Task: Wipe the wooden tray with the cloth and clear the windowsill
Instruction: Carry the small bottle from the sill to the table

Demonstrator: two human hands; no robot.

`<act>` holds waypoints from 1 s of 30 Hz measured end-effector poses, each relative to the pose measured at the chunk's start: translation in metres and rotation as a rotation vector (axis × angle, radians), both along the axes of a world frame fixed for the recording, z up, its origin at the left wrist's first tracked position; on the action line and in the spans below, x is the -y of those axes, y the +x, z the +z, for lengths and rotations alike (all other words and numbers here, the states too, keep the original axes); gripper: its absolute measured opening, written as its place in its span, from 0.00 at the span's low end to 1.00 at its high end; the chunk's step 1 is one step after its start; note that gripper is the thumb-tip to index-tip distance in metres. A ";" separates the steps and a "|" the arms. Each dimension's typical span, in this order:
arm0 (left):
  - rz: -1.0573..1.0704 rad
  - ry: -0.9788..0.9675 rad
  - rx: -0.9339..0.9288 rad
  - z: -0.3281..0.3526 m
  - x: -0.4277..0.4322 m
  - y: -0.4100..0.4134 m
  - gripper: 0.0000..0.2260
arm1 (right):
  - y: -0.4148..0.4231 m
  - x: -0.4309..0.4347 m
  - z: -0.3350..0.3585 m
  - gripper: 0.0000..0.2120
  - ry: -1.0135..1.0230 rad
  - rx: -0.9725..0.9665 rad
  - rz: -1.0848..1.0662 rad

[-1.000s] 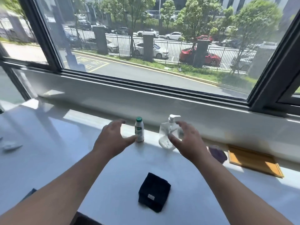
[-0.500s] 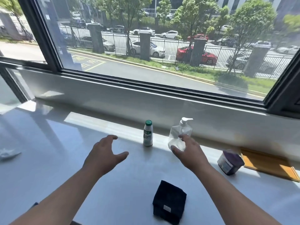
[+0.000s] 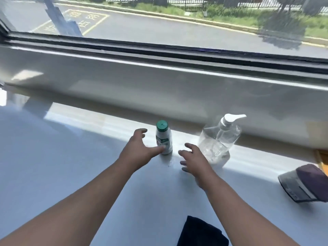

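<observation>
Step in hand: the windowsill (image 3: pixel 71 157) is judged to be in clearing; the small white bottle (image 3: pixel 163 141) with the green cap is about to be taken.
How to do it well: the bottle should be gripped around its body, low and from the side, and lifted straight up so that it is not tipped against the pump bottle (image 3: pixel 217 141), which stands near on its right.
Left hand (image 3: pixel 140 150): the fingers are spread wide; the thumb tip is touching or almost touching the lower part of the small bottle. Nothing is held.
Right hand (image 3: pixel 194 161): opened, with fingers apart, low over the sill between the two bottles. Nothing is held; contact with the pump bottle cannot be told.
Cloth (image 3: pixel 202 231): the dark cloth is lying at the bottom edge, between the forearms, untouched.
Wooden tray (image 3: pixel 322 158): only a corner is seen at the right edge, behind a dark-lidded jar (image 3: pixel 305 183) lying on its side.
</observation>
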State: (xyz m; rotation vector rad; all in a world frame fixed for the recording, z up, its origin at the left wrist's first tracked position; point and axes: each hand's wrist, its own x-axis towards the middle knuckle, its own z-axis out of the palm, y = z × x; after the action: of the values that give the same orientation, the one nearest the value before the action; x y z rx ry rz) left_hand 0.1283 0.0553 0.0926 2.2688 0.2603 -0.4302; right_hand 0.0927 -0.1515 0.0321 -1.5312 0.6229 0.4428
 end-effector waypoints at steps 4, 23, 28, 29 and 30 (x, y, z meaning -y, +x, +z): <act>0.117 -0.147 -0.038 -0.040 0.037 0.031 0.54 | 0.015 -0.005 -0.031 0.21 0.440 -0.156 -0.238; 0.391 -0.020 0.326 0.125 -0.250 -0.168 0.23 | -0.085 -0.292 0.125 0.12 0.412 0.003 0.273; 0.542 0.050 0.427 0.174 -0.381 -0.316 0.25 | -0.193 -0.436 0.172 0.14 0.408 0.042 0.550; 0.577 0.068 0.439 0.178 -0.405 -0.346 0.25 | -0.217 -0.464 0.178 0.13 0.404 0.043 0.609; 0.618 0.086 0.445 0.182 -0.428 -0.377 0.25 | -0.241 -0.492 0.182 0.13 0.401 0.042 0.665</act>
State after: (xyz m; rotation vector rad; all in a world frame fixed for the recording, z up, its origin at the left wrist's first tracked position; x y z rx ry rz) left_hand -0.2486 0.4829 0.2746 2.1540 0.7227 0.4066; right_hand -0.1485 0.3403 0.2144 -1.3245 -0.0366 0.9726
